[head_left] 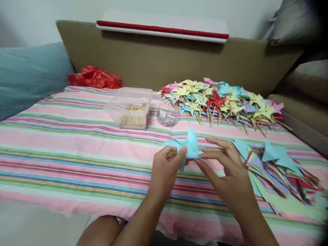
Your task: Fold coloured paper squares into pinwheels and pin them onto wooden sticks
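Observation:
A light-blue paper pinwheel (192, 138) is held above the striped cloth in front of me. My left hand (165, 164) grips it, thumb pressed on the folded centre and fingers curled behind. At the right-hand blade, my right hand (228, 167) pinches the tip between thumb and forefinger, its other fingers lifted. Whether a stick or pin is in the pinwheel's centre cannot be made out. Just beyond my hands stands a small clear round tub (167, 116) with small shiny metal pieces. Beside it, a clear plastic box (128, 97) contains thin wooden sticks.
Many finished pinwheels on sticks (215, 100) are heaped at the back right. Coloured paper pieces (279, 171) lie at the right. A red plastic bag (96, 78) sits at the back left, near a blue cushion (30, 75). A brown board (153, 61) stands behind the striped cloth (77, 153).

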Tool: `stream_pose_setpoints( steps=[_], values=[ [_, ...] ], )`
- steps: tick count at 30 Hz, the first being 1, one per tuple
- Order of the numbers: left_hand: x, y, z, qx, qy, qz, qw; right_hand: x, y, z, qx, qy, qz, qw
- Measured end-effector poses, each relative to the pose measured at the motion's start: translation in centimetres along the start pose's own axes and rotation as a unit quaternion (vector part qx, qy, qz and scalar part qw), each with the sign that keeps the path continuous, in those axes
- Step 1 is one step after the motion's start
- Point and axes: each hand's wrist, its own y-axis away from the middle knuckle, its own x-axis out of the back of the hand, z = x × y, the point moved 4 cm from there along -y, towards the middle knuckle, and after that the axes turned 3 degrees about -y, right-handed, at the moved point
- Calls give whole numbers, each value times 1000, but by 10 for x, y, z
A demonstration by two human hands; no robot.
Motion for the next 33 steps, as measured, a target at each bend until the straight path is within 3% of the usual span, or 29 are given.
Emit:
stream_pose_setpoints(
  steps=[3, 6, 8, 10, 13, 17, 20, 22, 24, 28, 33],
  values=[
    [12, -3, 7, 0, 31, 25, 999, -1, 4, 3, -54, -76, 79, 993],
    [24, -3, 17, 12, 80, 25, 996, 0, -1, 13, -132, -75, 136, 979],
    [30, -1, 26, 19, 117, 5, 993, -3, -15, 20, -169, -40, 122, 977],
    [34, 1, 36, 18, 153, -25, 988, -15, -40, 23, -169, -26, 62, 983],
    [37, 5, 51, 9, 192, -81, 978, -46, -95, 11, -96, 9, -18, 995],
    [42, 5, 61, -1, 234, -116, 965, -112, -183, -33, 106, 90, -60, 988],
    [48, 1, 63, -6, 291, -122, 949, -181, -232, -52, 159, 155, -245, 944],
    [52, -2, 63, -9, 329, -122, 936, -224, -246, -49, 148, 240, -410, 867],
    [56, -5, 61, -10, 360, -107, 927, -254, -250, -41, 140, 283, -496, 809],
    [58, -12, 56, 1, 397, -94, 913, -286, -246, -24, 132, 323, -551, 758],
    [49, -10, 53, 41, 401, -121, 907, -294, -242, -13, 115, 347, -563, 741]
  ],
)
